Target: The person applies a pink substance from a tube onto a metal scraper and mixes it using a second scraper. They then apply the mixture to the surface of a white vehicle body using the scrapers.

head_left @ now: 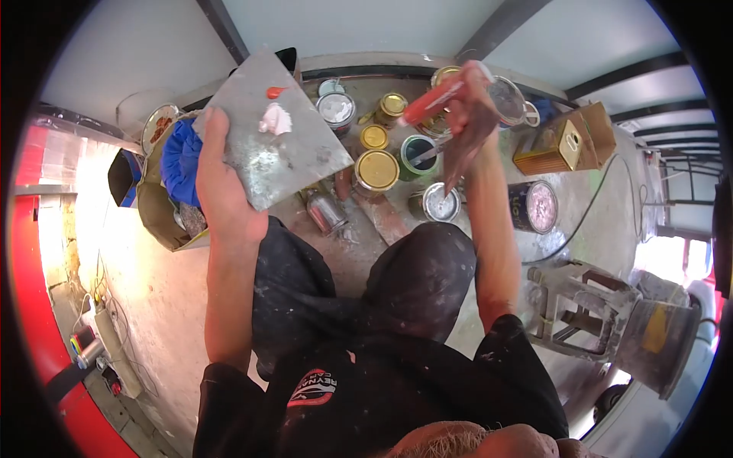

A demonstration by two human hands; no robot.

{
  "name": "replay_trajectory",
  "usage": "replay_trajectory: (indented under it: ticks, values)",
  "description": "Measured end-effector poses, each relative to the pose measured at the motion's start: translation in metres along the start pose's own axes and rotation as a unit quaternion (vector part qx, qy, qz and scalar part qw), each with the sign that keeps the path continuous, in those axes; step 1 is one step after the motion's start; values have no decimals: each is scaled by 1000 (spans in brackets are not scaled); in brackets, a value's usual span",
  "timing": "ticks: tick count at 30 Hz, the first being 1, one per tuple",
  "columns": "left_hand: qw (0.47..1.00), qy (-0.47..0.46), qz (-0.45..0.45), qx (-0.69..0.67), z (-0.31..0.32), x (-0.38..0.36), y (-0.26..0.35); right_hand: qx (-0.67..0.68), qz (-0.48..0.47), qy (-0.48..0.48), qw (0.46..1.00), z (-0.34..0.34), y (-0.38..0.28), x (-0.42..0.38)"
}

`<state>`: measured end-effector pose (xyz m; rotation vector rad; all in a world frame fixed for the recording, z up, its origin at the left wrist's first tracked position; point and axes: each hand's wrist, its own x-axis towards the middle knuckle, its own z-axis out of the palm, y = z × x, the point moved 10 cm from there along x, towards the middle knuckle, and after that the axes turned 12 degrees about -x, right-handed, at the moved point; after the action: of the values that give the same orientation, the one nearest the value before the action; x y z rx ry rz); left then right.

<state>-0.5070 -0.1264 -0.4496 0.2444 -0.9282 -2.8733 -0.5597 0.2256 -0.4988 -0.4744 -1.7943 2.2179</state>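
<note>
My left hand (pixel 223 179) holds a square grey board (pixel 305 156) by its lower left side, thumb on top. A white-pink dab of paste (pixel 275 120) and a small red-orange dab (pixel 275 92) lie on the board. To the right, my right hand (pixel 475 107) is wrapped round a red tube (pixel 437 101) with a pale tip pointing down and left towards the board. A flat brownish blade-like piece (pixel 467 149) also hangs from that hand, tip down, above the open tins. The tube does not touch the board.
Gold-lidded tins (pixel 376 169), a dark-filled tin (pixel 419 155) and a grey-white tin (pixel 441 203) stand on the floor ahead. A blue-lined bag (pixel 182 162) is at left. Cardboard box (pixel 597 137), purple-labelled can (pixel 540 208), cable and stool (pixel 584 309) are at right.
</note>
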Motion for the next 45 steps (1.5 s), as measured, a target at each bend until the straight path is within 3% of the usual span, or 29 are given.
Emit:
replay_trajectory:
  ticks: [1,3,5,8,13,16,17,18,20,21,22,24,27,28,30,32,33,34,36,38,40,42,45]
  values:
    - [1000,4,-8,-3,0,-2,0,-28,47,-11,998,-21,24,29]
    - [1000,9,-12,1,-2,-3,3,66,114,-26,991,-68,78,92]
    - [999,30,18,18,-6,-1,15,167,112,-42,979,-105,112,145]
    - [999,32,35,15,-6,1,25,183,112,-20,977,-152,150,199]
    - [997,37,0,65,-6,8,11,37,159,83,983,-166,171,201]
    - [990,97,-102,33,-21,13,-22,-42,212,94,972,-219,205,207]
    - [984,110,-131,49,-21,12,-33,-110,242,91,960,-191,174,174]
    - [978,125,-156,64,-22,11,-43,-107,255,38,960,-196,198,187]
    - [960,156,-219,82,-20,-3,-58,-88,339,174,920,-169,148,124]
    - [947,165,-261,87,-18,-9,-64,-60,344,219,911,-169,153,118]
    - [933,172,-302,95,-18,-17,-68,15,361,196,912,-176,185,118]
    - [904,134,-398,81,-32,-38,-80,-98,409,166,892,-115,91,46]
    - [853,111,-510,16,-18,-94,-82,-33,411,22,911,-68,62,-25]
    - [865,121,-483,57,-26,-112,-72,-33,465,30,884,-61,43,-67]
    - [835,153,-526,43,12,-167,-40,-10,534,-46,844,-50,11,-151]
    - [821,133,-552,51,71,-211,-2,-55,403,-66,911,-45,-58,-212]
    - [809,103,-573,79,106,-230,18,-40,383,-101,917,-49,-68,-248]
    - [783,135,-599,98,114,-253,37,-21,361,-136,923,-51,-85,-279]
    - [747,156,-634,123,136,-288,70,-78,522,-85,845,-73,-144,-355]
    - [723,136,-664,132,189,-307,95,-52,542,-89,834,-84,-209,-406]
    - [691,107,-699,153,247,-316,113,-51,556,-35,829,-99,-277,-442]
    - [657,60,-734,162,293,-320,118,-54,522,5,851,-119,-324,-471]
    - [605,-32,-777,169,344,-333,106,-24,531,133,837,-158,-371,-532]
